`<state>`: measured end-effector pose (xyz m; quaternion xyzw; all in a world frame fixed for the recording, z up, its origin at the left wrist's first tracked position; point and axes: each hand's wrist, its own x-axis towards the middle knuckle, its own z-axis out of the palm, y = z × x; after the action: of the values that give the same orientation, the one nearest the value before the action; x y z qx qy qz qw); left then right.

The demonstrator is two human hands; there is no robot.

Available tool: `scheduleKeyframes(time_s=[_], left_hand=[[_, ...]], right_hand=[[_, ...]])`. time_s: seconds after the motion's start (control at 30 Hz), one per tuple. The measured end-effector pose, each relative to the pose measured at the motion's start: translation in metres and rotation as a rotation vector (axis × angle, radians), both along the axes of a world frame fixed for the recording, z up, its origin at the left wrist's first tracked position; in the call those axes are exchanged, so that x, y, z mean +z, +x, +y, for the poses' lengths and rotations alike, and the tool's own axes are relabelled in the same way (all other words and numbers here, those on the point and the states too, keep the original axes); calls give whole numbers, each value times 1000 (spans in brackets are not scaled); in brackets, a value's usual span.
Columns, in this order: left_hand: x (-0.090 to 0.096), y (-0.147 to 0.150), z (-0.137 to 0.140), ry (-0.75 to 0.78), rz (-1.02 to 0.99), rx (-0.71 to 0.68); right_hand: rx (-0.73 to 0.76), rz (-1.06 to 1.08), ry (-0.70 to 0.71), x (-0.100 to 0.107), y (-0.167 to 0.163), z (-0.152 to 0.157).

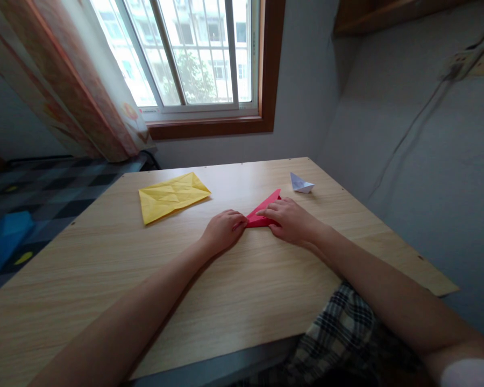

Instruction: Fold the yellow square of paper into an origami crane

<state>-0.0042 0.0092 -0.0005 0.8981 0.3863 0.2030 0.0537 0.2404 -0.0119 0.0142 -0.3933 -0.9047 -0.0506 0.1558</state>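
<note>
As your left hand [226,231] pinches red paper [256,221], your right hand [290,219] grips it.
Both seemingly hold folds flat, yellow paper [173,197] left of them.

My pale wood-grain table [226,301] bears creased yellow rectangular paper [175,197], a small white paper boat [301,186], and folded red paper [266,204].
</note>
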Motion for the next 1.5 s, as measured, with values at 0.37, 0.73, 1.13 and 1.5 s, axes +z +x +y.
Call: scheduleKeyframes(time_s=[0.37,0.73,1.13,1.5], left_hand=[[3,-1,-4,85,51,-74],[4,1,-7,-82,-187,83],[0,-1,-3,-209,-276,68],[-4,0,1,-210,-302,104]], right_hand=[[4,-21,66,5,2,2],[-48,112,216,8,1,0],[79,107,-24,-7,-2,2],[12,37,-115,-18,-3,7]])
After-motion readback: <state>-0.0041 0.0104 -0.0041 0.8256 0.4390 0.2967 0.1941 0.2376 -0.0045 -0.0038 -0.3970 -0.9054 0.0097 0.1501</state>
